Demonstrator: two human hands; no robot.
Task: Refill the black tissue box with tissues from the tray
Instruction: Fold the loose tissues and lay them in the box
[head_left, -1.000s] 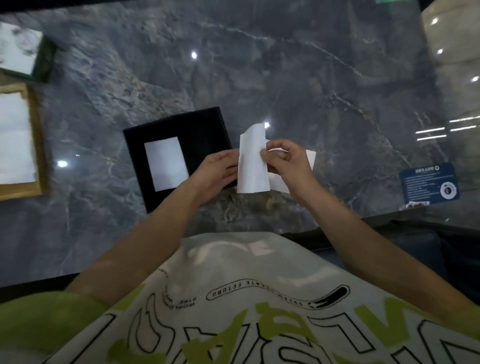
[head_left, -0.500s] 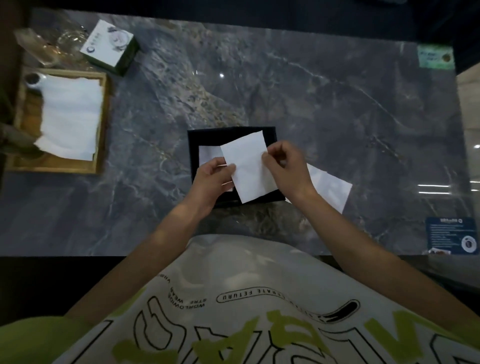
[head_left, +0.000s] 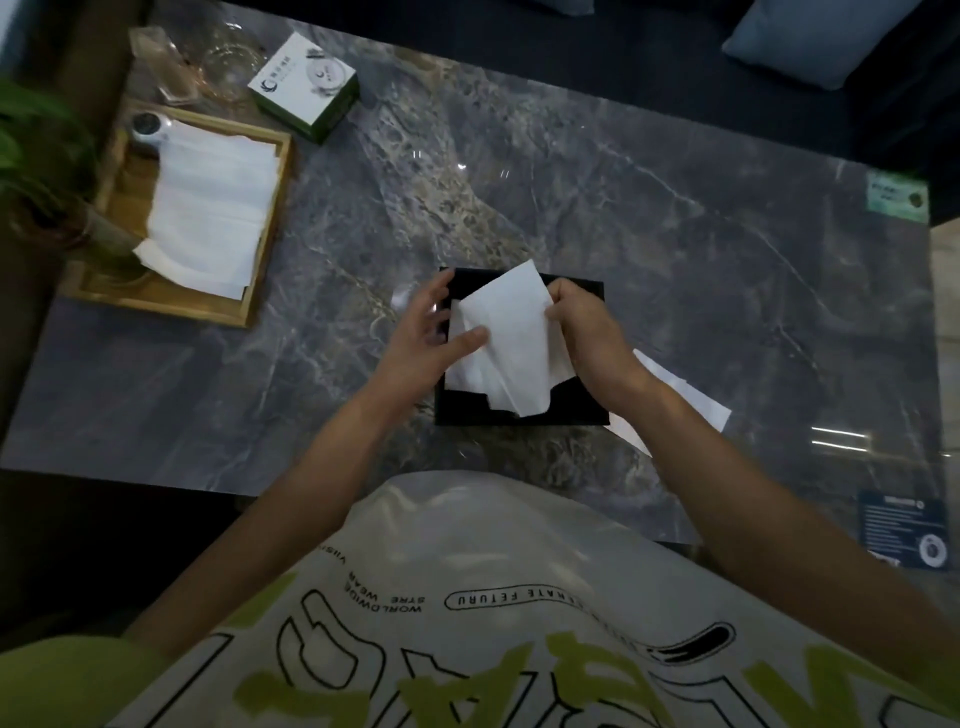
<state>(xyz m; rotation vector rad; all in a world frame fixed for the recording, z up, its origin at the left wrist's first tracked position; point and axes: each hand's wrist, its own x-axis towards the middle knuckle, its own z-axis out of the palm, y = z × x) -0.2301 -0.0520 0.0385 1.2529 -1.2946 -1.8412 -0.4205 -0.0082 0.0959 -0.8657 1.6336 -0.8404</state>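
One tissue (head_left: 506, 332), pinched by the right hand (head_left: 582, 327) and steadied by the open-fingered left hand (head_left: 426, 338), hovers over the black tissue box (head_left: 576, 405); more tissues wait in the tray (head_left: 260, 270).

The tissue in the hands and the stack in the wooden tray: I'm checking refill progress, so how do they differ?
The tissue in the hands is creased and tilted over the black tissue box; the stack lies flat in the wooden tray. The right hand pinches the tissue and the left hand touches it; the stack is untouched. Both are white.

Black box (head_left: 571, 410), white tissue (head_left: 511, 332) (veined grey table (head_left: 623, 208))
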